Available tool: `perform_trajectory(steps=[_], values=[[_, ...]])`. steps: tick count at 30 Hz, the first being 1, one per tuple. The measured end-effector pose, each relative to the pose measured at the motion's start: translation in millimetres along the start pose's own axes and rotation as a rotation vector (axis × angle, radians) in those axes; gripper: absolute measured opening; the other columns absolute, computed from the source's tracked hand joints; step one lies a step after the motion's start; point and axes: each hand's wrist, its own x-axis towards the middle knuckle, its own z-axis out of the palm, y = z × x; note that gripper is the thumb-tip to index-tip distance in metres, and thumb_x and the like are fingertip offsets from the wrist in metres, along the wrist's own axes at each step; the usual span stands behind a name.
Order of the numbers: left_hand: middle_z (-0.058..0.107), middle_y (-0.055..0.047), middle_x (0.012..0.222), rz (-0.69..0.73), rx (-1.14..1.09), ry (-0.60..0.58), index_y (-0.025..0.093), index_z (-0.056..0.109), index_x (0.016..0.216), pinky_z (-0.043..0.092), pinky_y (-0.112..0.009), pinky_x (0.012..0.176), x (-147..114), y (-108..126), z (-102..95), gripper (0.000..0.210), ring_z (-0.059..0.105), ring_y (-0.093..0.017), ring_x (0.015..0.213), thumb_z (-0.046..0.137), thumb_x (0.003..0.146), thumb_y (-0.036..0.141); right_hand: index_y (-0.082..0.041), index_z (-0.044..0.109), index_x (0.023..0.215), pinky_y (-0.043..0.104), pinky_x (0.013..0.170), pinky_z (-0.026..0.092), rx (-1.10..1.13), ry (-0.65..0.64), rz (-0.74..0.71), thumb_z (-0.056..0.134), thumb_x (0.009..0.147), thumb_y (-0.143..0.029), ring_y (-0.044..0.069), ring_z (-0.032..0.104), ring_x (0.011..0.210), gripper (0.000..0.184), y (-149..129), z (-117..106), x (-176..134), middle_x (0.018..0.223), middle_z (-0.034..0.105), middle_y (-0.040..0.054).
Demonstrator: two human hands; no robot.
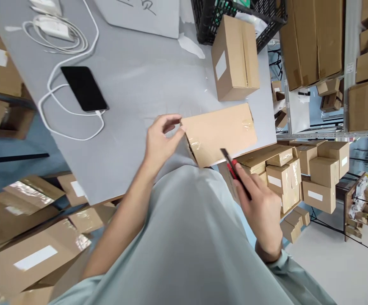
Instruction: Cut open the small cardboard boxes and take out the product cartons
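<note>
A closed cardboard box [222, 131] lies near the front edge of the grey table, with clear tape over its two ends. My left hand [163, 137] grips its left corner, thumb and fingertips curled on the edge. In my right hand [260, 203] is a red and black utility knife [233, 167], wrapped by the fingers. Its dark blade points up and left, close to the near edge of the box; whether it touches the cardboard I cannot tell.
Behind stands another taped carton [234, 59] beside a black plastic crate [203, 21]. At left on the table [133, 84] lie a phone [84, 89] with a white cable and a coiled charger [56, 29]. Stacked cartons [282, 178] and shelves flank both sides.
</note>
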Motion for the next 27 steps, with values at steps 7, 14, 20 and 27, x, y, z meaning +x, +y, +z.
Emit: perform_trajectory(steps=[7, 14, 20, 27], values=[[0.073, -0.004, 0.141, 0.221, 0.342, -0.004, 0.035, 0.074, 0.130, 0.049, -0.062, 0.131, 0.3, 62.7, 31.8, 0.037, 0.065, -0.036, 0.143, 0.073, 0.094, 0.027, -0.020, 0.061, 0.165, 0.039, 0.084, 0.066, 0.354, 0.240, 0.266, 0.054, 0.115, -0.047, 0.028, 0.081, 0.100, 0.057, 103.1, 44.1, 58.2, 0.125, 0.083, 0.0166], [0.065, -0.008, 0.164, 0.341, 0.488, -0.330, 0.034, 0.070, 0.145, 0.030, -0.069, 0.141, -8.0, 90.6, 144.7, 0.039, 0.044, -0.039, 0.168, 0.063, 0.107, 0.039, -0.017, 0.067, 0.150, 0.044, 0.098, 0.067, 0.566, 0.201, 0.280, 0.058, 0.108, -0.037, 0.030, 0.081, 0.118, 0.048, 153.4, 76.9, 79.6, 0.130, 0.082, 0.0176], [0.061, -0.008, 0.171, 0.346, 0.597, -0.327, 0.034, 0.069, 0.150, 0.024, -0.070, 0.143, -3.8, 75.6, 177.0, 0.042, 0.041, -0.038, 0.171, 0.060, 0.110, 0.044, -0.019, 0.064, 0.157, 0.040, 0.098, 0.067, 0.597, 0.171, 0.109, 0.051, 0.113, -0.033, 0.027, 0.081, 0.117, 0.047, 173.3, 80.6, 91.8, 0.130, 0.081, 0.0156], [0.063, -0.007, 0.169, 0.358, 0.664, -0.283, 0.035, 0.073, 0.144, 0.027, -0.067, 0.142, -4.5, 69.6, 177.3, 0.037, 0.045, -0.036, 0.169, 0.061, 0.110, 0.042, -0.023, 0.061, 0.165, 0.038, 0.097, 0.069, 0.531, 0.141, 0.013, 0.046, 0.117, -0.033, 0.026, 0.082, 0.116, 0.051, 175.4, 87.3, 108.7, 0.133, 0.083, 0.0133]])
